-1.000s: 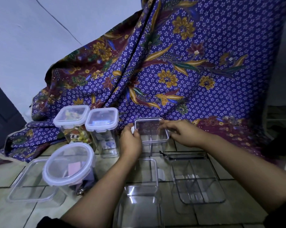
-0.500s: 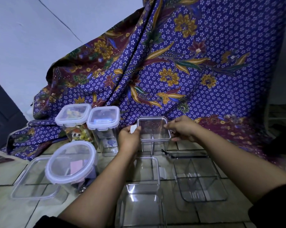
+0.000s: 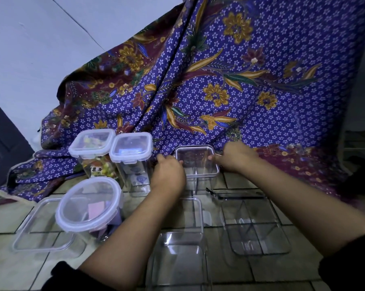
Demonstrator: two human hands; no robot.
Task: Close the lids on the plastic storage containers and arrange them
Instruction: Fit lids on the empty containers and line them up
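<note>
Clear square container point(image 3: 196, 162) gripped on both sides.
Left hand point(image 3: 169, 175) and right hand point(image 3: 235, 157) clamp fingers on its rim; three white-lidded containers point(image 3: 131, 148) stand left, one label point(image 3: 95, 169) unreadable.

We see 2 tall square containers point(image 3: 112, 145), lidded, side by side at back left; a lidded round container point(image 3: 89, 203) nearer; a clear divided container point(image 3: 197, 162) upright at centre, lid on; 2 open clear boxes point(image 3: 259, 238) in front.

I see clear glossy plastic containers point(image 3: 197, 162), milky plastic lids point(image 3: 89, 204), printed matt cloth point(image 3: 229, 85), and smooth floor tiles point(image 3: 261, 276).
</note>
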